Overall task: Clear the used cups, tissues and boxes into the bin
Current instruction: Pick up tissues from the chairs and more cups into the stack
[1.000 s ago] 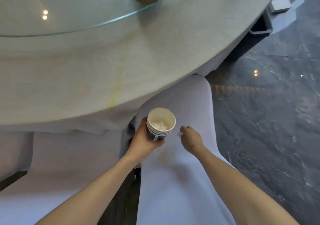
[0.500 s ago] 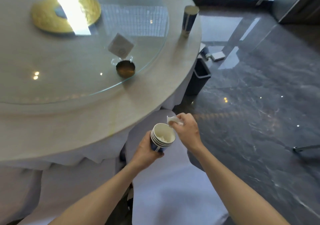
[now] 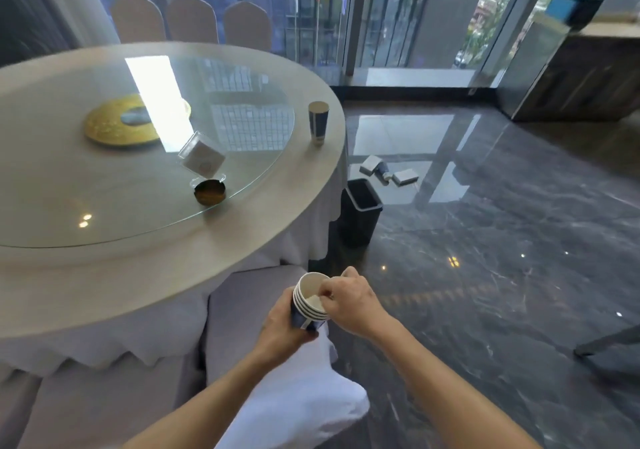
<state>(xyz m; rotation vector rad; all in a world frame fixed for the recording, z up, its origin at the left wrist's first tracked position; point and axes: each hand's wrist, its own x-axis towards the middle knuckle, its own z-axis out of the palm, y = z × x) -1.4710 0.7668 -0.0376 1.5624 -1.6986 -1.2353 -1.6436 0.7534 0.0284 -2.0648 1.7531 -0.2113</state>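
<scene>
My left hand [image 3: 282, 324] grips a stack of nested blue-and-white paper cups [image 3: 309, 301], tilted to the right above a covered chair. My right hand [image 3: 349, 298] has its fingertips inside the top cup's mouth, pressed on white tissue [image 3: 316, 300] there. A tall stack of blue paper cups [image 3: 318, 122] stands on the round table's [image 3: 173, 268] right edge. The dark bin [image 3: 360, 211] sits on the floor beside the table. Two small boxes [image 3: 405, 176] lie on the floor beyond the bin.
A glass turntable [image 3: 242, 109] carries a gold plate [image 3: 117, 125], a clear card holder [image 3: 202, 158] and a small dark bowl [image 3: 210, 191]. White-covered chairs [image 3: 304, 396] stand below me and at the table's far side. Glossy dark floor [image 3: 502, 241] spreads to the right; a wooden counter [image 3: 581, 78] stands far right.
The view has lifted from the chair seat to the whole table. My right hand picked a tissue off the chair and has brought it down into the top cup.
</scene>
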